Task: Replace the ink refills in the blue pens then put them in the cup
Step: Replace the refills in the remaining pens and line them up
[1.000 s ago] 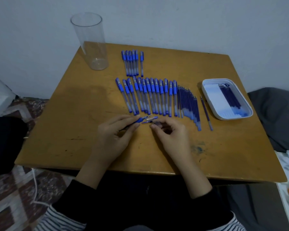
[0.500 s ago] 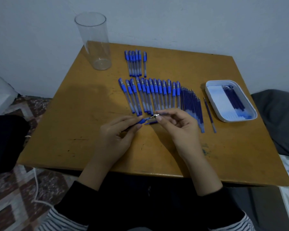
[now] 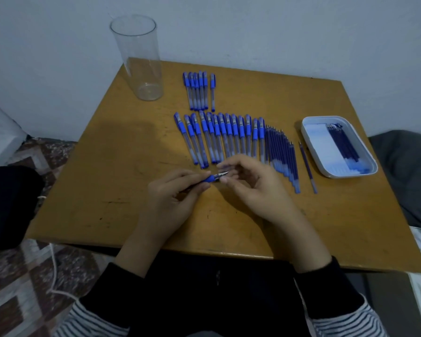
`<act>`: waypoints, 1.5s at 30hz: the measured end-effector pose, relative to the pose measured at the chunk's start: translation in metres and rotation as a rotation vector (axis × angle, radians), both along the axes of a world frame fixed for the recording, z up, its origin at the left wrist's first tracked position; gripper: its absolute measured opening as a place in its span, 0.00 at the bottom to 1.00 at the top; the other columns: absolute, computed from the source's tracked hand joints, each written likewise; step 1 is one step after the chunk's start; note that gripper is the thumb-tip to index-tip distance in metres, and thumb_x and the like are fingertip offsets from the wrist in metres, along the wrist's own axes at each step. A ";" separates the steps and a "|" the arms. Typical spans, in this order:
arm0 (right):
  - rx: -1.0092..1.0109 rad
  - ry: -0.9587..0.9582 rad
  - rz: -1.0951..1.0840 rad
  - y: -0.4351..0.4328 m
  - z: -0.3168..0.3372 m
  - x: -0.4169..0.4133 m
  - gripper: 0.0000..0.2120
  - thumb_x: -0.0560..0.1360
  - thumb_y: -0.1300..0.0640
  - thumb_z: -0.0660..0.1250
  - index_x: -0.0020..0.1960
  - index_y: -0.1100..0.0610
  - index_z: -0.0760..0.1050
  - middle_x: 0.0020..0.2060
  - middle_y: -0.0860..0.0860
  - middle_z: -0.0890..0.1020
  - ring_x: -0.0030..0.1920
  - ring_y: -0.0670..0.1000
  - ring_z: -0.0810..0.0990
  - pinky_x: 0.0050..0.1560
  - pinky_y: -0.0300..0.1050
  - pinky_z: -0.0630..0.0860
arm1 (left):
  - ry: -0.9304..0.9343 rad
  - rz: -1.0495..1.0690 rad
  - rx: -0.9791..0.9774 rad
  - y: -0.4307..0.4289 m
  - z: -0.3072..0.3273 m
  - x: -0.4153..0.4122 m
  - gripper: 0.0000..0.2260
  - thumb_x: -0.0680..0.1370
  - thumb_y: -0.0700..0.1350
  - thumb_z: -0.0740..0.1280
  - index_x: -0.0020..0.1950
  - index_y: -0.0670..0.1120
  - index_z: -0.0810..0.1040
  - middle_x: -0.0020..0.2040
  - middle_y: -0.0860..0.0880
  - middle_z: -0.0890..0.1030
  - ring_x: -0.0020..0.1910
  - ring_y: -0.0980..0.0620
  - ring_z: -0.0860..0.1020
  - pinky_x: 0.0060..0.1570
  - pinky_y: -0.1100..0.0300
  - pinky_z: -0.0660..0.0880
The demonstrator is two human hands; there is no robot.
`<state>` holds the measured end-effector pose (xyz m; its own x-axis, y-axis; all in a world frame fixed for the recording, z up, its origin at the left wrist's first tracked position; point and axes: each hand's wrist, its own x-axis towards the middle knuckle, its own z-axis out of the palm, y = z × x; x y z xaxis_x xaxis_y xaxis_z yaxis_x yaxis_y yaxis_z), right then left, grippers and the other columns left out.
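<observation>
We log the left hand (image 3: 170,198) clamped round the blue plastic pen (image 3: 210,178) barrel. The right hand (image 3: 250,186), on the brown wooden table (image 3: 107,166) a second ago, now pinches the pen's metal tip. Probably screwing it on. The clear plastic cup (image 3: 141,59) at the far-left corner is empty.

Hands meeting in the middle: the left hand (image 3: 173,199) lies knuckles up, thumb and forefinger pinching the pen (image 3: 210,178) at its blue grip, the other fingers tucked underneath. Facing it, the right hand (image 3: 252,184) turns its palm inward, fingers curled, fingertips (image 3: 229,164) and thumb closing round the pen's pointed end. Both forearms are bare, slanting in from either side, and the dark sleeves (image 3: 323,276) are bunched below the wrists
</observation>
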<state>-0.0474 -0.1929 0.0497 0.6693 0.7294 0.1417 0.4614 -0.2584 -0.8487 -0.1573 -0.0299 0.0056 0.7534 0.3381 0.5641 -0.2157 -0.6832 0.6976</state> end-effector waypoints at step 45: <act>0.170 0.218 -0.249 -0.002 -0.018 -0.017 0.05 0.76 0.58 0.71 0.51 0.56 0.82 0.42 0.48 0.84 0.44 0.44 0.81 0.47 0.36 0.78 | 0.037 -0.003 0.076 0.000 -0.002 0.000 0.09 0.75 0.39 0.75 0.55 0.42 0.86 0.48 0.50 0.84 0.46 0.58 0.81 0.48 0.66 0.77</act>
<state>-0.0640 -0.1949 0.0314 0.8513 0.5184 0.0810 0.2053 -0.1871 -0.9606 -0.1573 -0.0301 0.0032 0.7751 0.2935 0.5595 -0.1924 -0.7338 0.6515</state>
